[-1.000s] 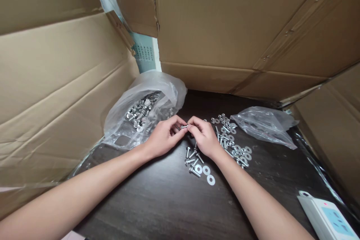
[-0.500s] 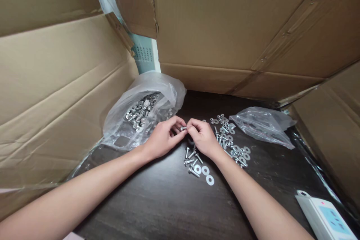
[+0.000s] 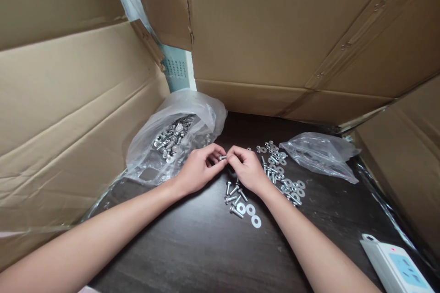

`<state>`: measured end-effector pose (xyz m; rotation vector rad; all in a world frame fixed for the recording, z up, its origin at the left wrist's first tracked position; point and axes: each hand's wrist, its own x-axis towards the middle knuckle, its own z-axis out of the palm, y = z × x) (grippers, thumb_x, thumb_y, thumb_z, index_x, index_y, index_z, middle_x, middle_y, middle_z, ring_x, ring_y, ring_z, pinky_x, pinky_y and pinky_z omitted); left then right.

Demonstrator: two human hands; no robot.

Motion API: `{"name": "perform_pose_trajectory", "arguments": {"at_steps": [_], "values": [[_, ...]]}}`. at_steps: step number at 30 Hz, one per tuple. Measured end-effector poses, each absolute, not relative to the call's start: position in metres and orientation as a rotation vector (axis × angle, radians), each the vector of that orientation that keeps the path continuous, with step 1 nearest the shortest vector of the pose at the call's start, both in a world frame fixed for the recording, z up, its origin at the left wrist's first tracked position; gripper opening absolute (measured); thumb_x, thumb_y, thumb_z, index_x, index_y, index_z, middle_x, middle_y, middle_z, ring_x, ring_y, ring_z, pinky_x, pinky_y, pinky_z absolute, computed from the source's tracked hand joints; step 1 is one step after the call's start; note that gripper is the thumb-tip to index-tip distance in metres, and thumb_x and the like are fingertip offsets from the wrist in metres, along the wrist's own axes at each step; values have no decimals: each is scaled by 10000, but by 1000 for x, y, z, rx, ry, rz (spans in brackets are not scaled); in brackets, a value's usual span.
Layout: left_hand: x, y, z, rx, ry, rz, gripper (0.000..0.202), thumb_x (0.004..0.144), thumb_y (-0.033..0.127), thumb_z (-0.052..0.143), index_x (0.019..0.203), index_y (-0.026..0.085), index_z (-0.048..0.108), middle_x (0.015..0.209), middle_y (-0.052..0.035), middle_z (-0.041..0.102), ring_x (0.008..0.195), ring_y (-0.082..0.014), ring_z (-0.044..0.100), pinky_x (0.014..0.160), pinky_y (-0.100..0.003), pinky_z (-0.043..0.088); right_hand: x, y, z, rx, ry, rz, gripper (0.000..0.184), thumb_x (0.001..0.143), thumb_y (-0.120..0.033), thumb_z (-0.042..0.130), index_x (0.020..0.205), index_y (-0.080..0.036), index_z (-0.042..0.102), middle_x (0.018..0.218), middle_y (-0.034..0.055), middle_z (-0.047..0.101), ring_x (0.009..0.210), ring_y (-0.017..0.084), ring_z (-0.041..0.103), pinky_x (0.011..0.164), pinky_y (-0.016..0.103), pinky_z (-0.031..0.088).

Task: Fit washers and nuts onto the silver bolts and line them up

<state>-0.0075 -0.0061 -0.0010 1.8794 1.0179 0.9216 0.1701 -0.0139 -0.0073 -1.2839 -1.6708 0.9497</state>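
My left hand (image 3: 199,165) and my right hand (image 3: 248,168) meet above the table, both closed. Between their fingertips shows a small silver bolt (image 3: 222,157), lying roughly level. The left fingers curl around its head end. My right thumb and forefinger pinch the other end, and any nut or washer inside that pinch is hidden. Just below the right hand lie several loose bolts (image 3: 237,211) and a few flat washers (image 3: 256,221). Beyond the right wrist spreads a pile of bolts, nuts and washers (image 3: 280,169), partly covered by the forearm.
An opened clear plastic bag (image 3: 206,105) full of metal fasteners (image 3: 172,137) stands behind my left hand. A flattened plastic bag (image 3: 319,153) lies at the right. A white power strip (image 3: 395,261) sits at the front right. Cardboard walls (image 3: 275,32) enclose the dark table (image 3: 192,242).
The hands stay together at almost the same spot, and the bolt has turned or shifted slightly between the fingers. The whole view has moved very little.
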Motion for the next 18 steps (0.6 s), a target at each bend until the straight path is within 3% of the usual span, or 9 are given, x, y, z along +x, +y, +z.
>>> {"name": "perform_pose_trajectory", "arguments": {"at_steps": [9,15,18], "values": [[-8,-6,-1,1882,1018,931,132,937,282,668,1029,186,667,891,-20,754,807,-162,699,680,-258,535,171,-13,-7,-1299,-1680,959,383,941,-416,469,615,-216,460,589,-31,437,590,139,418,574,290,301],[-8,-6,-2,1872,1024,936,141,948,308,668,1028,193,667,873,-9,758,797,-159,703,680,-256,531,172,-16,-1,-1220,-1671,962,210,893,-333,494,731,-212,551,648,-25,506,639,155,480,636,295,358],[-8,-6,-3,1873,1030,932,145,939,307,680,1029,194,670,882,-9,758,805,-159,705,677,-255,533,173,-15,-3,-1233,-1681,962,220,893,-324,488,711,-214,540,638,-25,496,622,153,466,611,294,342]]}}
